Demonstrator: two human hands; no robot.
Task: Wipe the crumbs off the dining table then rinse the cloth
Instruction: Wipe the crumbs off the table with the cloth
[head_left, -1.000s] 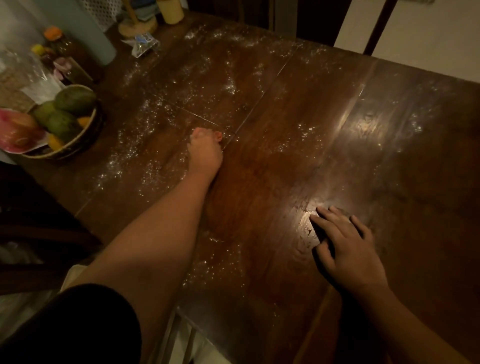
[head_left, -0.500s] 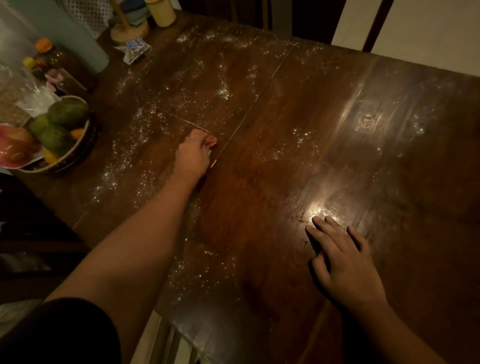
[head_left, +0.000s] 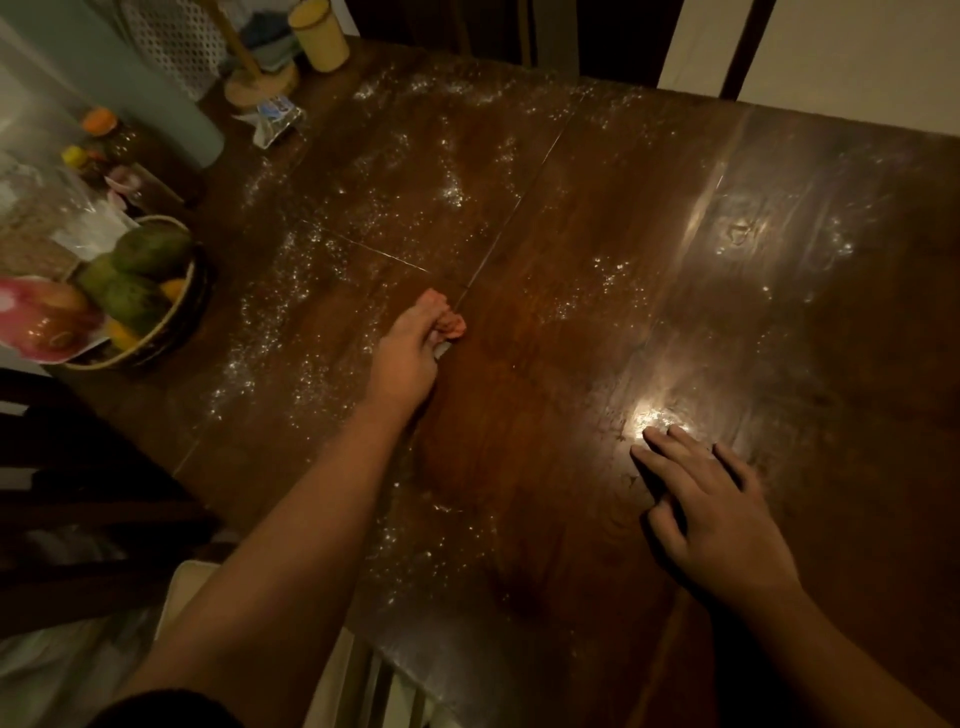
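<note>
The wiping step is in hand: the left hand (head_left: 408, 364) grips a bunched pink cloth (head_left: 445, 321) down on the middle of the dark wooden worktop (head_left: 571, 374), while the right hand (head_left: 722, 525) lies spread flat on the wood, holding nothing. White crumbs (head_left: 291, 312) lie thick left of and beyond the cloth, so the next stroke probably has to sweep those patches toward one edge. The rinse is not yet due.

Two bare forearms end in the left hand (head_left: 408, 366) and right hand (head_left: 727, 525); a black short sleeve (head_left: 171, 709) covers the left upper arm.
</note>
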